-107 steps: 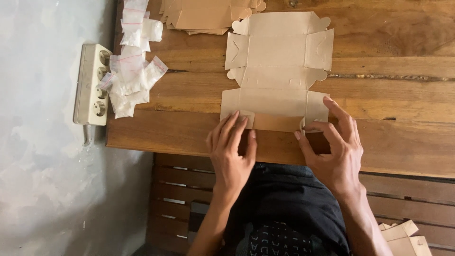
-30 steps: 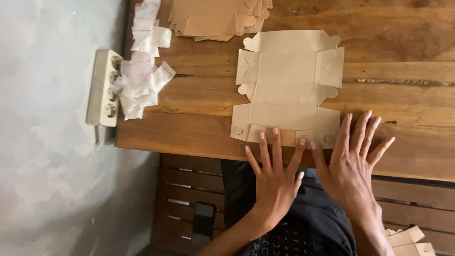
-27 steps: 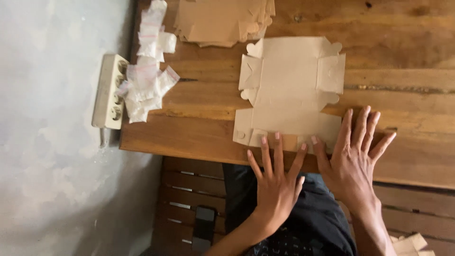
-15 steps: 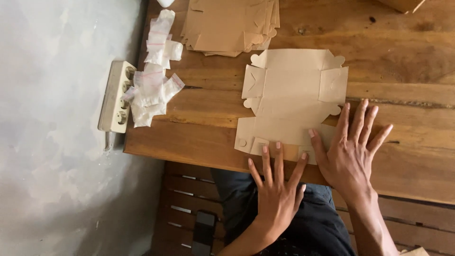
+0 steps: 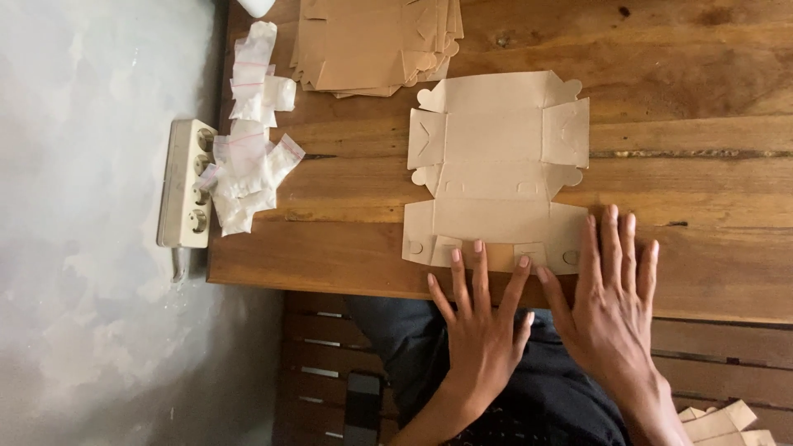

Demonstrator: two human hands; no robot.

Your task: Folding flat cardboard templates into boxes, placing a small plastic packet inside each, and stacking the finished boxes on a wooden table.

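Observation:
A flat, unfolded brown cardboard box blank (image 5: 496, 169) lies on the wooden table (image 5: 686, 91), its flaps spread out. My left hand (image 5: 483, 330) is spread flat at the table's near edge, fingertips touching the blank's near flap. To its right, my right hand (image 5: 611, 301) lies with fingers apart, its fingertips at the blank's near right corner. Neither hand holds anything.
A stack of more brown box blanks (image 5: 372, 41) sits at the far edge. Small clear zip bags (image 5: 248, 157) are heaped at the table's left end, beside a white power strip (image 5: 188, 183). A wooden bench (image 5: 330, 363) is below, and folded cardboard pieces (image 5: 719, 425) show at bottom right.
Both hands have left the near flap they pinched and now lie flat with fingers spread. The view has shifted, so the blank stack shows more.

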